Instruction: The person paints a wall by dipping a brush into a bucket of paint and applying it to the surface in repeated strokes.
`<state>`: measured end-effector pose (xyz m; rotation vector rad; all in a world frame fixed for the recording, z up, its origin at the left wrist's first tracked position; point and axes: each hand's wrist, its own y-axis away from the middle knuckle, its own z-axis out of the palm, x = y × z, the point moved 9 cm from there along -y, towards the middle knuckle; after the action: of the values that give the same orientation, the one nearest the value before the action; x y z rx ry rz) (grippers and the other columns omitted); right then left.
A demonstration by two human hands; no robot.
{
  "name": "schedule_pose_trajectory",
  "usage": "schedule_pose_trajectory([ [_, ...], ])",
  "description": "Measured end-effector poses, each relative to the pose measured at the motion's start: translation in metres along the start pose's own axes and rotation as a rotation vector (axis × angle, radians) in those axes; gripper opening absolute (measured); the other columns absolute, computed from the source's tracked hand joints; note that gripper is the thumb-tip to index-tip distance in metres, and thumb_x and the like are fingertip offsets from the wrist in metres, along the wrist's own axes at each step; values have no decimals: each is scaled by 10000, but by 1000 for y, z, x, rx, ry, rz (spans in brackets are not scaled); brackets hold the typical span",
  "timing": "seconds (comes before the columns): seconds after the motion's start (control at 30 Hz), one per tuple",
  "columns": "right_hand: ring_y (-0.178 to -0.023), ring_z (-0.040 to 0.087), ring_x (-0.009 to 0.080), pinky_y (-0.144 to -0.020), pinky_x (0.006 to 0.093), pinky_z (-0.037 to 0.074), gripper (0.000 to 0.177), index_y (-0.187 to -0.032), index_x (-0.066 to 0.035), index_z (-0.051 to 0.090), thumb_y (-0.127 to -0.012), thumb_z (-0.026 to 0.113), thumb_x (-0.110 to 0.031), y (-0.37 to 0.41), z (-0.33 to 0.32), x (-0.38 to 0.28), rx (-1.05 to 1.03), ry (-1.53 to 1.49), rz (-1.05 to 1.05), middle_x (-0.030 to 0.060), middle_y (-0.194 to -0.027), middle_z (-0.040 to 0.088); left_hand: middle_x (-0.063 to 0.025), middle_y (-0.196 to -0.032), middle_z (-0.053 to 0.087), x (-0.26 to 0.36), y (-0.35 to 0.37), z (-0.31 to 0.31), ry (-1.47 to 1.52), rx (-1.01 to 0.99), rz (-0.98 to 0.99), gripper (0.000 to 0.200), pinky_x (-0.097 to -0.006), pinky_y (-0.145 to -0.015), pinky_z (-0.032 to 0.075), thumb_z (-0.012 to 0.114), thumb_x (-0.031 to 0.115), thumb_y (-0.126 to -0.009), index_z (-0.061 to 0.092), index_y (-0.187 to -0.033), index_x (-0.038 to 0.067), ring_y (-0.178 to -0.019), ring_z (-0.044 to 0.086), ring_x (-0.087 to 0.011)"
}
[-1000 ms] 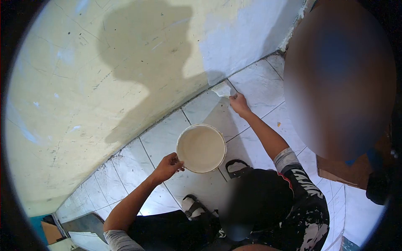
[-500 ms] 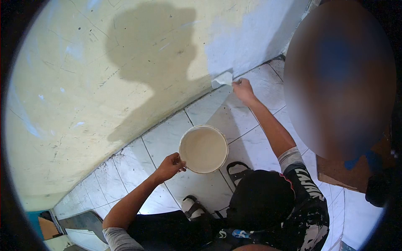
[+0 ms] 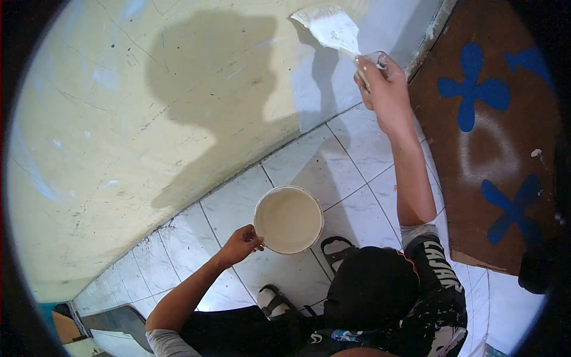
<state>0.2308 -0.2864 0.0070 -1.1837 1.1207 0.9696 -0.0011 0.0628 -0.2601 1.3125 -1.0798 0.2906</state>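
My right hand [image 3: 385,92] is closed round the handle of a wide paintbrush [image 3: 334,31], its bristles and ferrule coated in white paint. The brush is up by the wall [image 3: 238,89], bristles pointing to the upper left, and its shadow falls on the freshly whitened patch [image 3: 309,77]. Below, my left hand [image 3: 239,245] grips the rim of a round bucket [image 3: 322,225] at its left side, thumb and fingers at the edge. Pale cream-white paint shows inside the bucket, which is over the tiled floor [image 3: 297,156] in front of my feet.
A brown board with blue flower shapes [image 3: 474,89] stands along the right side. My sandalled feet [image 3: 338,250] are just below the bucket. Marble-patterned tiles meet the scuffed yellow wall in a diagonal line. A dark grey object [image 3: 119,324] lies at the lower left.
My right hand has lifted the brush from the wall's bottom edge, up and to the right. The bucket has shifted slightly downward in view, with my left hand still at its rim.
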Motion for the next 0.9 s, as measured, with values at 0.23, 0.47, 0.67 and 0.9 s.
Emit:
schedule_pose_trajectory([
  [0.23,-553,433,31,-465,231,324,100,-927,-63,566,-996,588,-132,-8,17,184,71,16,-164,-47,-672,500,-145,-1058,701,3,-1,1,6,1,39,301,-342,-794,542,611,220,-995,578,-1151,-35,-896,700,-207],
  [0.47,-675,607,192,-633,364,488,251,-944,40,573,-939,635,-204,36,-10,312,46,216,174,113,-737,627,-139,-1026,698,2,0,2,12,-6,26,293,-347,-815,546,617,197,-993,577,-1151,-46,-893,692,-208],
  [0.67,-652,633,231,-631,390,500,260,-902,41,625,-898,675,-214,33,-33,294,56,585,273,140,-733,668,-136,-999,702,1,0,2,-13,6,4,282,-344,-825,546,617,190,-994,583,-1141,-48,-889,683,-204],
  [0.9,-733,675,272,-690,409,522,306,-908,50,670,-880,704,-253,-37,-36,121,-13,544,232,181,-802,704,-161,-1018,710,5,1,2,-16,15,5,282,-353,-819,554,615,182,-994,585,-1145,-54,-879,689,-212],
])
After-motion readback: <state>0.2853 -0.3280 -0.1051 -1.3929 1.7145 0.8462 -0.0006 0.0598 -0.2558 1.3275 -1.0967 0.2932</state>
